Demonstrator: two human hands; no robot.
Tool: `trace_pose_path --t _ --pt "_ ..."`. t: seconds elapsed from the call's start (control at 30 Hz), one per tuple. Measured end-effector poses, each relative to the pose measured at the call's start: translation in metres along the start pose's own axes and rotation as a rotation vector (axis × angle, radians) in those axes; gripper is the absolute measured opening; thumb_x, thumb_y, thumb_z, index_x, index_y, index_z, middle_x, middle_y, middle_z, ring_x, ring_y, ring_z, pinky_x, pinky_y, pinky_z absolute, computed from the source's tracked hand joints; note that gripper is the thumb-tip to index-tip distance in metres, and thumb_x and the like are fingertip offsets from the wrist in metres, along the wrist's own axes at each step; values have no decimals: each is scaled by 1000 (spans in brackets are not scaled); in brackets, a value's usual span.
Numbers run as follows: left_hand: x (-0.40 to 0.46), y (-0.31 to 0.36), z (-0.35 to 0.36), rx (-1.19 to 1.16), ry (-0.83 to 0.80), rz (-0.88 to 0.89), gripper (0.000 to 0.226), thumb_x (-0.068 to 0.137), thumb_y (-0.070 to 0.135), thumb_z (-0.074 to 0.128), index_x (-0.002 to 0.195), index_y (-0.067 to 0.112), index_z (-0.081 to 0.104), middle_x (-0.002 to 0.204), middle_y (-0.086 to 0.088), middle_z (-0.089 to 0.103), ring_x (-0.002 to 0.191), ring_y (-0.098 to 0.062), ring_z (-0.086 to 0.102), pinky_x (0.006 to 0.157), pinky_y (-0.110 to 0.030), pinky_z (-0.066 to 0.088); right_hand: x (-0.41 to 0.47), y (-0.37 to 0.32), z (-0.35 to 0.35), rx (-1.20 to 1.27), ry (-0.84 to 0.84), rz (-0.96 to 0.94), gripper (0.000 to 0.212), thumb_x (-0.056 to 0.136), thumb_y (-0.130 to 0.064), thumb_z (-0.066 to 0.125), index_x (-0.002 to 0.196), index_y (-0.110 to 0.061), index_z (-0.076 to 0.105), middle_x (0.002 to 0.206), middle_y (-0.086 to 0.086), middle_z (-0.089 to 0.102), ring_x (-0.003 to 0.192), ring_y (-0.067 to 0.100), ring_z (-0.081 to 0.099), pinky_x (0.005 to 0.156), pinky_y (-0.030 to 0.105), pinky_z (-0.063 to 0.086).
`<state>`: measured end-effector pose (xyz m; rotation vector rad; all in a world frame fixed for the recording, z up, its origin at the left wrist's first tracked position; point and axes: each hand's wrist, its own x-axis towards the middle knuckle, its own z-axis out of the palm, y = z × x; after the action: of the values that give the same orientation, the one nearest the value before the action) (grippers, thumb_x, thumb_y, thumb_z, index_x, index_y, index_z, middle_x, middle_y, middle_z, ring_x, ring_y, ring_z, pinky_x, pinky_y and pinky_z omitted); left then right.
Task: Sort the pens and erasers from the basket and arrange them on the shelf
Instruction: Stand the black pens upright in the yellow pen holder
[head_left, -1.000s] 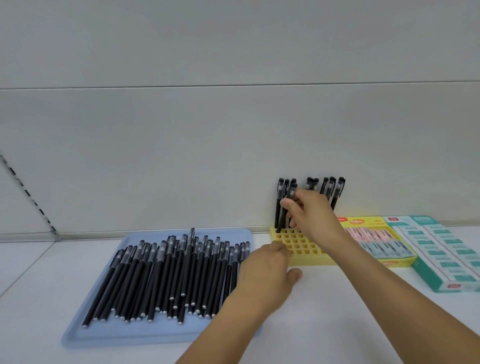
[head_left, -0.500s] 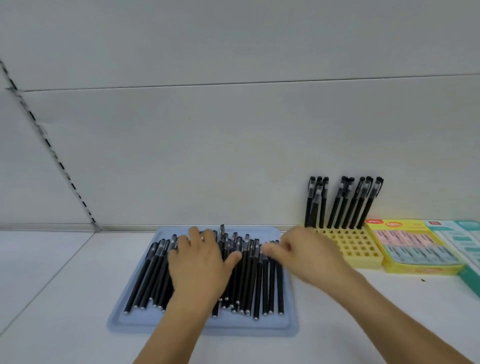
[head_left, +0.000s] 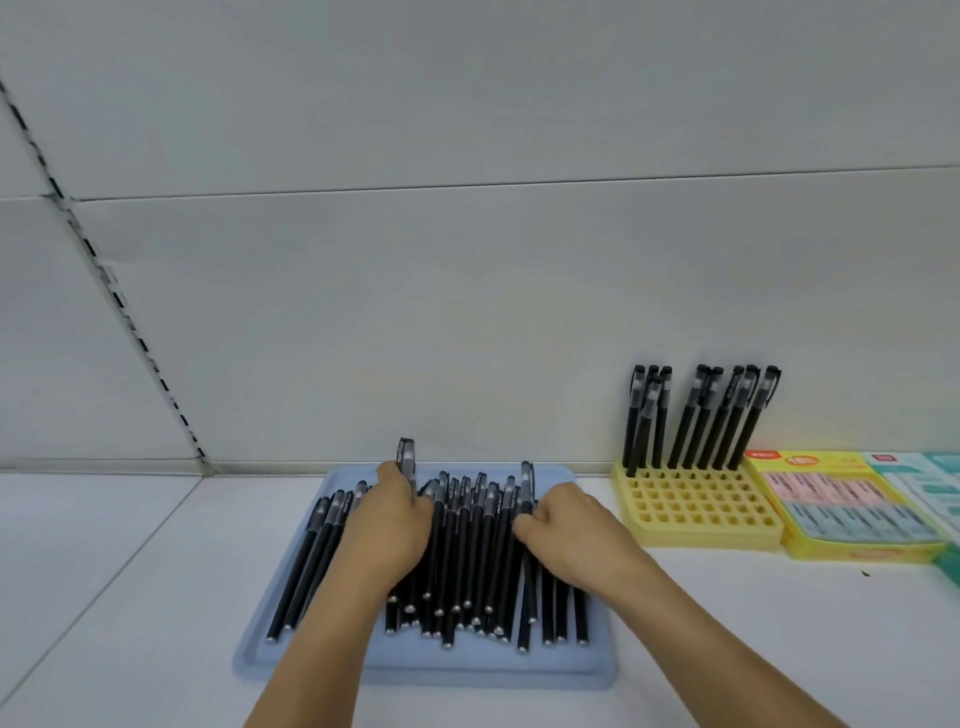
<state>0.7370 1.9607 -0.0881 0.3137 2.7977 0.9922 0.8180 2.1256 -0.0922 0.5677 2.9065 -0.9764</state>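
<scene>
A pale blue tray (head_left: 291, 660) holds a heap of several black pens (head_left: 467, 561) lying lengthwise. My left hand (head_left: 387, 535) lies on the left part of the heap and grips a black pen (head_left: 407, 460) whose cap sticks up past my fingers. My right hand (head_left: 576, 535) is on the right part of the heap, fingers curled round another pen (head_left: 527, 480) with its cap raised. To the right, a yellow pen holder (head_left: 696, 514) with a grid of holes has several pens (head_left: 696, 415) standing in its back row.
Right of the holder lies a yellow box of erasers (head_left: 852, 509), then a teal and white eraser box (head_left: 930, 478) at the frame's edge. All stand on a white shelf (head_left: 130, 571) against a grey back wall. A slotted upright runs diagonally at the left.
My right hand left the pens standing in the yellow holder and came down to the tray. My left hand moved from the shelf onto the heap. Both now lift a pen each.
</scene>
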Motion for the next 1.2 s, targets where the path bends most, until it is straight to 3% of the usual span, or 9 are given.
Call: trace_pose_path --t 0.1,0.2,0.27,0.33,0.4,0.63,0.87,1.07,1.2 --pt "1 2 -2 -411 29 -51 13 100 13 44 112 8 48 79 -10 61 63 -17 52 57 -29 43 -8 8 -18 253 34 -15 31 96 -29 51 72 -9 55 62 0 60 42 8 51 48 22 39" --pt "2 11 -2 -995 -74 -186 17 100 11 50 105 0 62 68 -7 63 54 -15 53 52 -26 48 -15 28 -45 426 185 -32 19 97 -23 53 83 -11 56 67 7 66 43 5 57 43 17 44" --pt "1 21 1 -1337 -183 -259 21 99 10 51 103 -5 64 73 -11 67 55 -15 57 49 -23 53 -16 48 -66 433 414 -40 18 95 -21 55 80 -13 52 65 7 65 46 9 60 44 28 50" --pt "-1 33 5 -1551 -268 -315 21 98 8 49 103 -7 63 78 -14 70 58 -17 61 48 -22 54 -14 68 -85 384 617 -43 16 93 -20 57 79 -14 51 65 4 66 51 10 63 55 41 56" --pt "-6 46 12 -1693 -328 -368 19 99 7 46 104 -6 59 86 -17 71 61 -19 64 45 -23 53 -9 82 -96 346 691 -53 13 92 -18 58 81 -15 53 67 1 67 60 12 67 65 45 57" --pt "-20 68 32 -1665 -411 -375 15 93 3 56 101 -8 63 92 -17 72 66 -21 69 53 -25 58 14 98 -86 246 636 -82 9 94 -18 58 85 -17 55 77 -4 67 67 6 67 68 36 57" --pt "-25 72 41 -1622 -382 -402 18 96 4 53 102 -8 66 92 -17 74 77 -23 74 57 -30 60 26 94 -82 88 581 -85 21 94 -25 57 76 -20 48 74 -4 65 72 17 64 66 36 53" --pt "-26 78 47 -1585 -367 -350 19 96 3 53 103 -8 66 101 -20 73 85 -25 74 65 -35 62 29 89 -78 -88 481 6 22 91 -36 62 79 -19 55 81 -2 63 78 20 59 57 28 37" --pt "-28 83 51 -1549 -367 -274 18 96 2 52 105 -9 64 100 -20 73 88 -26 74 69 -36 62 10 84 -78 -19 684 6 31 88 -54 57 81 -24 52 74 -12 55 65 6 52 50 25 29"
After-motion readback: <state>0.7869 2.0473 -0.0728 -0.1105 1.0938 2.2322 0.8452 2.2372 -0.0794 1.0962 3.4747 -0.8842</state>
